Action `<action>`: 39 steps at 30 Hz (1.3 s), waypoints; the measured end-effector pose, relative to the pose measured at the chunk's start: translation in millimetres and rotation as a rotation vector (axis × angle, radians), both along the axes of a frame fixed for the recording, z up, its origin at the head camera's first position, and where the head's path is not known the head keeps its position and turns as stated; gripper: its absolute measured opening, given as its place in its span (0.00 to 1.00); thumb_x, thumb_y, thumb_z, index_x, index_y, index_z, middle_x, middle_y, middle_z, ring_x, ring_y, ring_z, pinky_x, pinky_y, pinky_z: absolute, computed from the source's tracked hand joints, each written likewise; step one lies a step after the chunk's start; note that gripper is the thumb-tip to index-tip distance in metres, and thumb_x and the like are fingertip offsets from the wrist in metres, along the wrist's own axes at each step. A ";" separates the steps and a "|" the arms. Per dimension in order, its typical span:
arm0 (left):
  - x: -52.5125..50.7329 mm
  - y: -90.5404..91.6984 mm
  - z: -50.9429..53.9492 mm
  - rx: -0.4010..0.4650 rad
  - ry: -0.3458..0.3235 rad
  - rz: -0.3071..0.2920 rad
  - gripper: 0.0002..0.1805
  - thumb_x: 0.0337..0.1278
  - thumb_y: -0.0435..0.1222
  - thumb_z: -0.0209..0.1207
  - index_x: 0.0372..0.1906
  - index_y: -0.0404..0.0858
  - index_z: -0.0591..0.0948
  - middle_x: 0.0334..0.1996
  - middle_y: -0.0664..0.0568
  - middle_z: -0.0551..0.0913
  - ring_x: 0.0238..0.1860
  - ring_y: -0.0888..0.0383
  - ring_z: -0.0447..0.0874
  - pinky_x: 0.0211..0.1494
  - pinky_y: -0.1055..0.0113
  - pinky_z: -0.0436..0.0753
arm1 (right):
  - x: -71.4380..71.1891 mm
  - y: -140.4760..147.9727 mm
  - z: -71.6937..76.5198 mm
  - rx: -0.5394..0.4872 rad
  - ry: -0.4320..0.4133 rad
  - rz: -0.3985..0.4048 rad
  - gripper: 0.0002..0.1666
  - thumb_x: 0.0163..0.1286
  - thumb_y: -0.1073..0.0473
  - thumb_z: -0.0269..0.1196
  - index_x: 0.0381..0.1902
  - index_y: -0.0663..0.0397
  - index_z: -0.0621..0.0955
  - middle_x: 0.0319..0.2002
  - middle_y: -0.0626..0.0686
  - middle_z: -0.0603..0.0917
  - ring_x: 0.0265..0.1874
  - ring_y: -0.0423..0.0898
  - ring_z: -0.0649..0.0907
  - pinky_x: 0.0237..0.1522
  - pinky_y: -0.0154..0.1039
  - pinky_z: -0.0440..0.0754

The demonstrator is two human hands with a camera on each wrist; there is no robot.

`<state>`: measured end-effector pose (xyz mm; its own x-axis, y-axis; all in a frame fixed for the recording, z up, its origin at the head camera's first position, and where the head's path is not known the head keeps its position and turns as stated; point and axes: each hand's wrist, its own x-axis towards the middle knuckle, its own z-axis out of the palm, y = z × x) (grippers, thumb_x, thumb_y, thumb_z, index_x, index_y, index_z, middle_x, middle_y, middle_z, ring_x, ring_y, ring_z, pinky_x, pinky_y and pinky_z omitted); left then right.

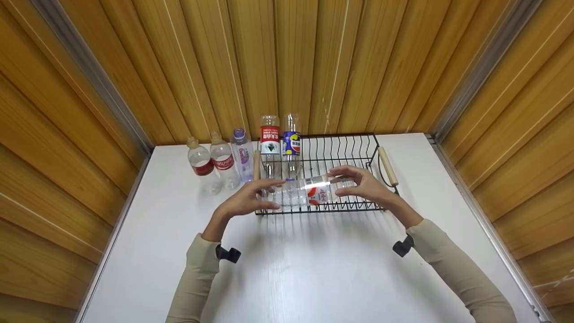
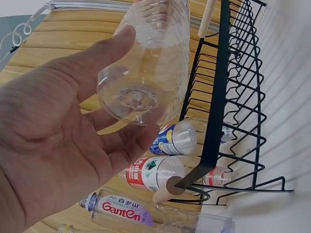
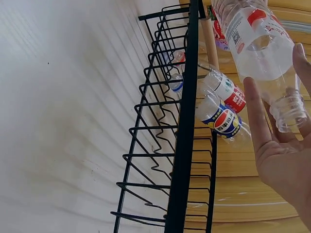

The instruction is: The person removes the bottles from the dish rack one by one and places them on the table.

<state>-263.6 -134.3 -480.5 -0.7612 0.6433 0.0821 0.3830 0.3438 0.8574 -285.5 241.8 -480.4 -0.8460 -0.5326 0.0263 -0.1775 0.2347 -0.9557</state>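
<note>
My left hand [image 1: 246, 197] and right hand [image 1: 365, 186] hold a clear plastic bottle [image 1: 319, 193] with a white and red label sideways above a black wire rack [image 1: 332, 159]. The left thumb and fingers go round its base end, seen close in the left wrist view. At the other end the right fingers and thumb grip near the open, capless neck [image 3: 289, 111]. Inside the rack's left part, a red-labelled bottle [image 1: 270, 139] and a blue-labelled bottle [image 1: 292, 143] stand upside down, caps at the bottom.
Left of the rack, two red-labelled bottles [image 1: 204, 167] [image 1: 223, 161] and a Ganten bottle [image 1: 243, 157] with a purple cap stand on the white table [image 1: 287, 278]. Wooden handles [image 1: 388, 166] flank the rack. Wood-look panels [image 1: 296, 67] enclose the table.
</note>
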 end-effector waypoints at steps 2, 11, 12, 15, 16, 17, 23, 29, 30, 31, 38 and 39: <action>0.3 -3.2 -0.4 0.004 0.002 0.009 0.36 0.60 0.37 0.70 0.73 0.41 0.73 0.68 0.42 0.78 0.64 0.39 0.78 0.67 0.42 0.77 | -1.6 5.9 1.1 -0.005 0.018 -0.010 0.37 0.62 0.65 0.73 0.68 0.60 0.75 0.66 0.62 0.80 0.63 0.48 0.81 0.63 0.36 0.80; 2.6 -19.7 -3.4 0.031 -0.023 0.055 0.35 0.62 0.37 0.69 0.73 0.38 0.72 0.70 0.40 0.75 0.68 0.38 0.74 0.67 0.38 0.75 | -8.4 43.3 3.6 -0.070 0.007 -0.090 0.37 0.65 0.69 0.70 0.70 0.64 0.71 0.64 0.60 0.80 0.60 0.48 0.83 0.54 0.39 0.87; 3.0 -21.7 -4.0 0.034 -0.027 0.061 0.35 0.62 0.37 0.69 0.73 0.38 0.72 0.70 0.40 0.75 0.68 0.37 0.74 0.67 0.38 0.76 | -9.1 48.2 3.2 -0.072 0.005 -0.101 0.36 0.66 0.68 0.69 0.71 0.64 0.71 0.64 0.57 0.81 0.60 0.49 0.82 0.53 0.39 0.87; 4.2 -27.1 -5.9 0.048 -0.043 0.077 0.35 0.61 0.37 0.69 0.73 0.39 0.72 0.71 0.40 0.74 0.68 0.36 0.73 0.66 0.38 0.76 | -11.4 63.2 1.1 -0.075 0.006 -0.134 0.35 0.69 0.67 0.67 0.71 0.65 0.69 0.61 0.49 0.82 0.59 0.48 0.83 0.52 0.39 0.88; 4.4 -29.1 -6.8 0.056 -0.051 0.082 0.35 0.61 0.36 0.69 0.73 0.39 0.72 0.71 0.39 0.74 0.69 0.35 0.72 0.67 0.37 0.75 | -12.2 68.2 0.2 -0.073 0.008 -0.147 0.35 0.70 0.67 0.66 0.72 0.66 0.69 0.60 0.49 0.82 0.58 0.48 0.84 0.51 0.38 0.88; 4.6 -31.3 -8.0 0.064 -0.053 0.086 0.35 0.61 0.36 0.69 0.73 0.39 0.72 0.71 0.39 0.74 0.69 0.35 0.72 0.68 0.37 0.74 | -13.0 73.1 -0.8 -0.071 0.009 -0.163 0.34 0.71 0.66 0.66 0.72 0.66 0.69 0.60 0.50 0.82 0.57 0.46 0.84 0.51 0.38 0.88; 7.8 -46.0 -11.3 0.063 -0.063 0.153 0.35 0.60 0.36 0.70 0.73 0.42 0.73 0.70 0.42 0.76 0.67 0.37 0.74 0.68 0.40 0.75 | -17.4 99.9 -8.7 -0.050 0.011 -0.272 0.31 0.73 0.61 0.65 0.71 0.60 0.72 0.61 0.57 0.81 0.53 0.38 0.86 0.50 0.34 0.88; 11.7 -59.3 -16.4 0.083 -0.096 0.243 0.36 0.60 0.36 0.70 0.73 0.39 0.72 0.68 0.39 0.77 0.61 0.37 0.76 0.65 0.44 0.76 | -19.8 117.5 -21.5 -0.074 0.003 -0.368 0.33 0.73 0.59 0.65 0.71 0.68 0.70 0.56 0.47 0.83 0.47 0.34 0.86 0.45 0.31 0.87; 12.2 -61.1 -17.9 0.089 -0.101 0.256 0.36 0.61 0.36 0.70 0.73 0.39 0.72 0.68 0.38 0.77 0.61 0.37 0.76 0.66 0.45 0.76 | -20.0 119.8 -23.9 -0.091 -0.002 -0.383 0.33 0.73 0.59 0.65 0.70 0.68 0.70 0.56 0.47 0.84 0.47 0.34 0.86 0.44 0.31 0.87; 12.5 -62.8 -19.9 0.095 -0.105 0.266 0.36 0.61 0.36 0.70 0.73 0.39 0.72 0.68 0.38 0.76 0.61 0.37 0.76 0.65 0.46 0.76 | -20.2 121.8 -26.3 -0.105 -0.006 -0.398 0.32 0.73 0.59 0.65 0.70 0.67 0.71 0.55 0.46 0.84 0.46 0.34 0.86 0.44 0.31 0.87; 11.2 -72.4 -31.7 0.160 -0.128 0.338 0.36 0.60 0.36 0.70 0.73 0.43 0.72 0.70 0.37 0.74 0.67 0.35 0.74 0.68 0.44 0.74 | -23.5 132.0 -34.9 -0.158 -0.021 -0.480 0.22 0.72 0.58 0.66 0.62 0.52 0.79 0.52 0.44 0.85 0.47 0.35 0.86 0.46 0.28 0.86; 11.0 -73.4 -32.7 0.173 -0.133 0.352 0.36 0.60 0.36 0.70 0.73 0.42 0.72 0.71 0.37 0.73 0.68 0.36 0.73 0.69 0.42 0.73 | -24.0 133.4 -35.7 -0.142 -0.022 -0.489 0.21 0.72 0.57 0.67 0.61 0.50 0.80 0.51 0.43 0.85 0.46 0.34 0.86 0.47 0.28 0.86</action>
